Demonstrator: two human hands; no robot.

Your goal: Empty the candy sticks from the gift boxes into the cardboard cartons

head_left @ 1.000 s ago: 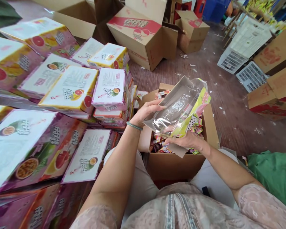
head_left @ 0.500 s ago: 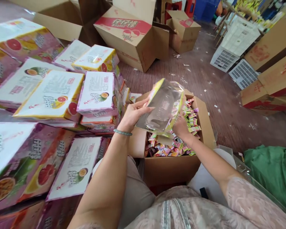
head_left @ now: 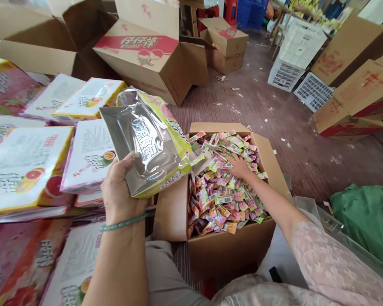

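My left hand grips a display box by its near left edge. This box has yellow-green printed sides and a clear plastic window with white lettering, and it is tilted in the air left of an open carton. Inside the carton lies a heap of small colourful wrapped packets. My right hand rests on top of that heap with its fingers stretched out over the packets. Whether a packet sits under the fingertips is hard to make out, but none is plainly held.
Stacks of printed boxes stand on the left. Large open cartons are behind them. White plastic crates and more cartons stand at the right. Green cloth lies at the lower right, and paper scraps dot the floor.
My left hand has carried the display box left, away from above the carton, turning its window into view. My right hand has come off the box and spread onto the packets.
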